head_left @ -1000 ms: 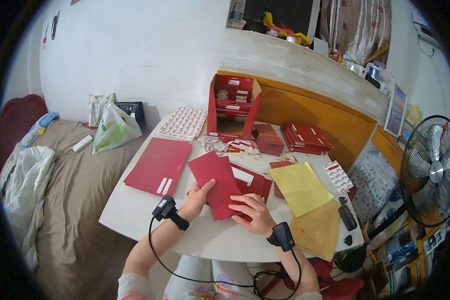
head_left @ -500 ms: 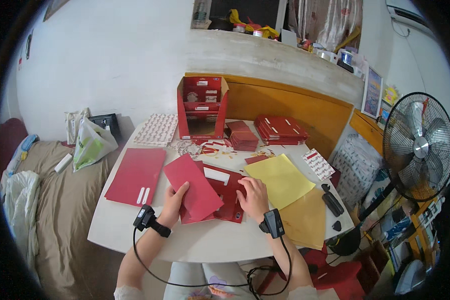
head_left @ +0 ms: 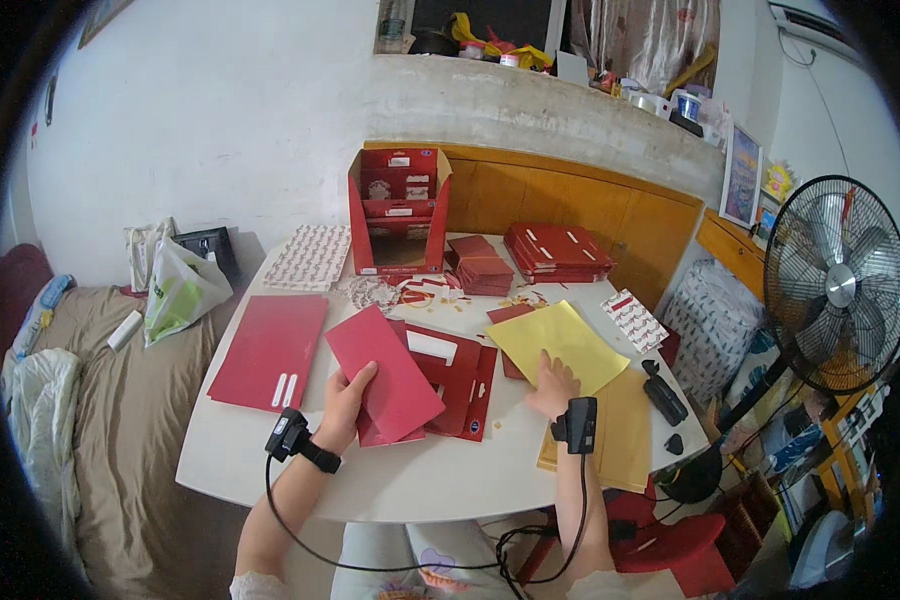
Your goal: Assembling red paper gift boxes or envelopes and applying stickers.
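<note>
My left hand [head_left: 344, 408] grips a plain red card [head_left: 385, 372], its thumb on top, tilted over other red pieces. Partly under that card lies a dark red printed cardboard packet [head_left: 477, 402] with a white patch [head_left: 430, 346]. My right hand [head_left: 553, 388] rests at the near edge of a yellow sheet [head_left: 582, 338], fingers stretched out over it. Tan-yellow sheets [head_left: 620, 440] lie below and to the right of it. A stack of red folders or cards [head_left: 270, 350], with two white strips on it, sits to the left.
A red display box [head_left: 398, 258] stands at the table's back, beside small red cards [head_left: 482, 268] and stacked red packets [head_left: 558, 252]. Sticker sheets [head_left: 308, 258] lie back left, paper scraps [head_left: 425, 290] in the middle. A black case [head_left: 663, 397] is near the right edge; a fan [head_left: 838, 285] stands beyond.
My right hand has moved right, from the dark red packet onto the yellow sheet, its fingers now stretched out. My left hand still holds the red card in nearly the same place.
</note>
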A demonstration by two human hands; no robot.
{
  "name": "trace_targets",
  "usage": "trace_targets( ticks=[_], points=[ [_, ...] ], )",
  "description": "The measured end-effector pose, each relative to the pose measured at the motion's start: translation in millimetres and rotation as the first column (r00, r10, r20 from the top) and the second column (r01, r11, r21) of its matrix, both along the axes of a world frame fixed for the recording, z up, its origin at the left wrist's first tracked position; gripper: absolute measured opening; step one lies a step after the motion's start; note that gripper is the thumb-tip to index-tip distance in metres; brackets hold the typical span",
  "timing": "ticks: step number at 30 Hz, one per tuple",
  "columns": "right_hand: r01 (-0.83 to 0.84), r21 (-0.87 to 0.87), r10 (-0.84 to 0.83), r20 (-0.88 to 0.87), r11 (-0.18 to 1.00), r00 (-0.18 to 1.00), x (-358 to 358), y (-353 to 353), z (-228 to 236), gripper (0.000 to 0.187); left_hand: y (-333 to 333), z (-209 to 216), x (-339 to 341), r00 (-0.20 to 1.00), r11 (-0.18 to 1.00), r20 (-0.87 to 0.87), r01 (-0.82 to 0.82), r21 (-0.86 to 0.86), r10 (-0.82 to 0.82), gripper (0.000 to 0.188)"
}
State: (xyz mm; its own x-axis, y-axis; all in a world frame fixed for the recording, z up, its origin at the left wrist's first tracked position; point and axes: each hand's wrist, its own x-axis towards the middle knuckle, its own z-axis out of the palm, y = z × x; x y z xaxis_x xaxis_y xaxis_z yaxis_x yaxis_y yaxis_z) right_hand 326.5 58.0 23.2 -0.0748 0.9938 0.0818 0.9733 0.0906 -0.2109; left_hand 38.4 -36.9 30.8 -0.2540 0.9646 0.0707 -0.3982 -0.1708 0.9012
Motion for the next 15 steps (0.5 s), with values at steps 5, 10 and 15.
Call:
trace_targets(
  ticks=[5,10,15],
  points=[
    [0.008,0.164,0.018,-0.157,0.986,0.987,13,5,0,0.058,0,-1,1,1.0,1.0,-0.008,0.007,0.011,-0.007,0.031],
    [0.053,0.318,0.013,-0.199,0.946,0.98,4,-3,20,0.065,0,-1,0,1.0,1.0,-0.023,-0.004,-0.004,0.004,0.031],
    [-0.052,0.499,0.085,-0.044,0.865,0.995,6,3,10,0.056,-1,2,1,0.999,1.0,-0.035,-0.009,0.015,0.009,0.031]
  ],
)
